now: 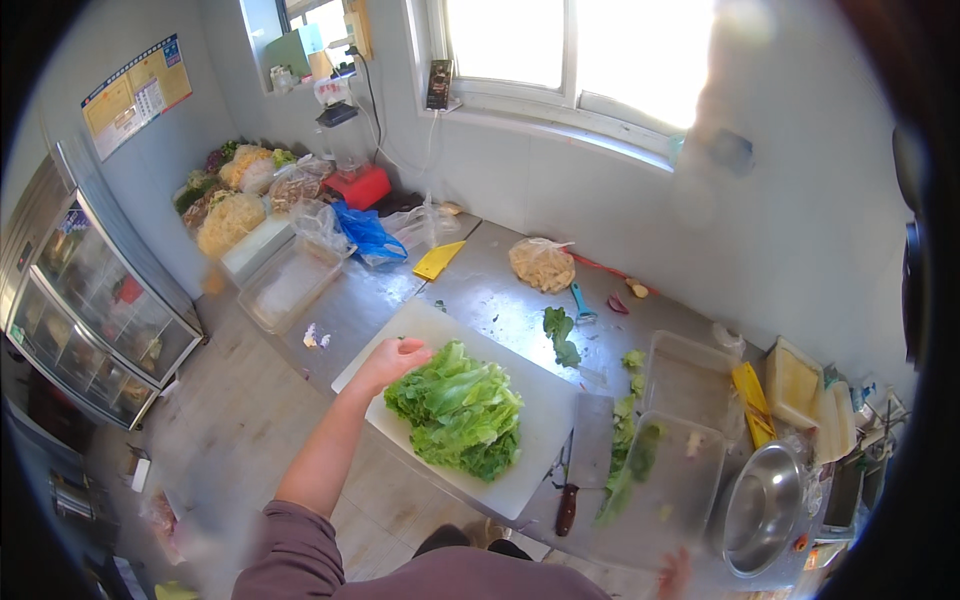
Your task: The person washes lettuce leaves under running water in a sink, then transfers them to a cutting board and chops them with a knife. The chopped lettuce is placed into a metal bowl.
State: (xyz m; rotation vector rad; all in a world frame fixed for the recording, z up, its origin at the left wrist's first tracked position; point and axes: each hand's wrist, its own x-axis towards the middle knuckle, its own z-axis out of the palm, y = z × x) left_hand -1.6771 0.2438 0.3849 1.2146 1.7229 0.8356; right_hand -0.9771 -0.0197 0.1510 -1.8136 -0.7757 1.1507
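Note:
A heap of green leaf lettuce lies on a white cutting board on the steel table. My left hand is at the heap's upper left edge, its fingers slightly curled; whether it grips a leaf is not plain. Low in the picture, right of my body, my right hand shows only as a blur near the table's front edge. A cleaver with a brown wooden handle lies just right of the board. Beside it are loose green leaves and a clear plastic container.
A steel bowl stands at the right. Behind the board lie a blue peeler, a bag of pale food pieces and a yellow scraper. A clear tub, a red blender base and bagged vegetables stand back left.

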